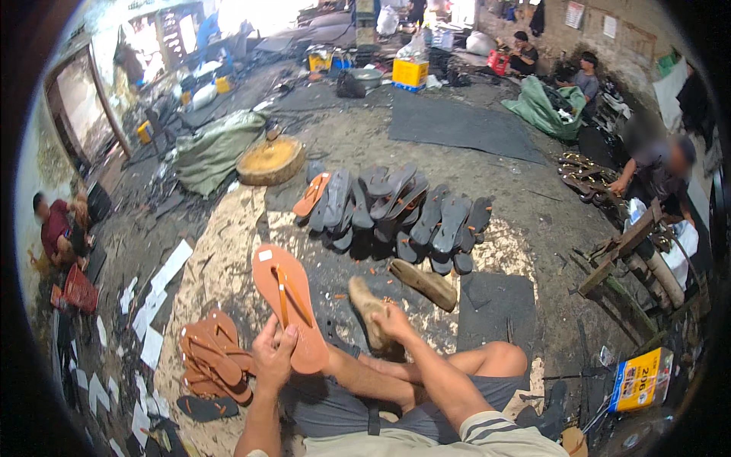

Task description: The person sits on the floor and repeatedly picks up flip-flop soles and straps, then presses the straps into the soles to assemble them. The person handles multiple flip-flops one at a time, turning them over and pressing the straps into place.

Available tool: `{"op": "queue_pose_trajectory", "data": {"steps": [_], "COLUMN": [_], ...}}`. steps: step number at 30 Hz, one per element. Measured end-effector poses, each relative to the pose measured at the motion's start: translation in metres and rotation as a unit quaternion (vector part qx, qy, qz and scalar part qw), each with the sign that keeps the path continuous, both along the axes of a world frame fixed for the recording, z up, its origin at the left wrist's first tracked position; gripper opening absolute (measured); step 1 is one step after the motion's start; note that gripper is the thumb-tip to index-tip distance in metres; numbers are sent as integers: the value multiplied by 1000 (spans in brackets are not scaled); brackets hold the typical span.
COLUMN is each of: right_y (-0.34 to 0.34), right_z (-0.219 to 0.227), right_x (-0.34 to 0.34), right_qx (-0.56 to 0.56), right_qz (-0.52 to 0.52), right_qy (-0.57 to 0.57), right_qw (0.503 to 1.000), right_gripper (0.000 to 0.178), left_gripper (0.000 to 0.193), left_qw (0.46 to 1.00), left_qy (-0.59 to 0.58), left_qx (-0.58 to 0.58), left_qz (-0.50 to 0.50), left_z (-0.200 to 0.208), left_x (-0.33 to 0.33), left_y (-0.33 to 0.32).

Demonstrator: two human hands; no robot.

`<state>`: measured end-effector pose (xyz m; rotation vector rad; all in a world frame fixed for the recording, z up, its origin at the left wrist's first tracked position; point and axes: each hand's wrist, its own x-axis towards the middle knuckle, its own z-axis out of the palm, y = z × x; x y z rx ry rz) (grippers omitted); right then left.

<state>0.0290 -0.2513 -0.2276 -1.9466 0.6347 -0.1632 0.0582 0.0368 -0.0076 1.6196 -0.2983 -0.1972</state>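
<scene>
My left hand [275, 352] grips an orange flip-flop [298, 324] by its edge near the heel, thumb on the footbed. The sandal is held up with its footbed and shiny strap showing and a small white label at the toe end. Closed round one end of a wooden shoe last [367, 298] is my right hand [392, 324], in front of my crossed legs. A second wooden shoe last [425, 285] lies on the floor just beyond it. To the left of my left hand is a pile of orange flip-flops [217, 352], with a dark sandal [207, 408] beside it.
Rows of dark sandals [449, 221] stand ahead, with an orange flip-flop [311, 194] at their left end. Behind them are a round wooden block [271, 161] and a green sack [217, 152]. A wooden frame [620, 255] and yellow box [641, 379] stand right. Several people sit around the room.
</scene>
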Motion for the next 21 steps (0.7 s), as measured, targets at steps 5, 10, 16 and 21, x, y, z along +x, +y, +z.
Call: {"op": "queue_pose_trajectory", "data": {"steps": [5,10,16,21], "right_y": [7,42,80,106], "right_z": [104,206,255,233], "right_x": [-54,-100,-120,-103], "right_qx": [567,483,340,215], "right_qz": [-25,83,85,52], "right_qy": [-174,-238,-137,-226], "right_qw": [805,839,927,949], "right_gripper": [51,79,66,67], "left_gripper": [40,38,49,51], "left_qw": [990,983,946,943], "left_qy": [-121,-139,-262,-279], "left_qx": [52,90,182,182], "left_qz": [52,75,64,15], "left_z": [-9,-15,-13,-23], "left_x": [16,37,40,4], "left_y": [-9,-28,-30,-22]}}
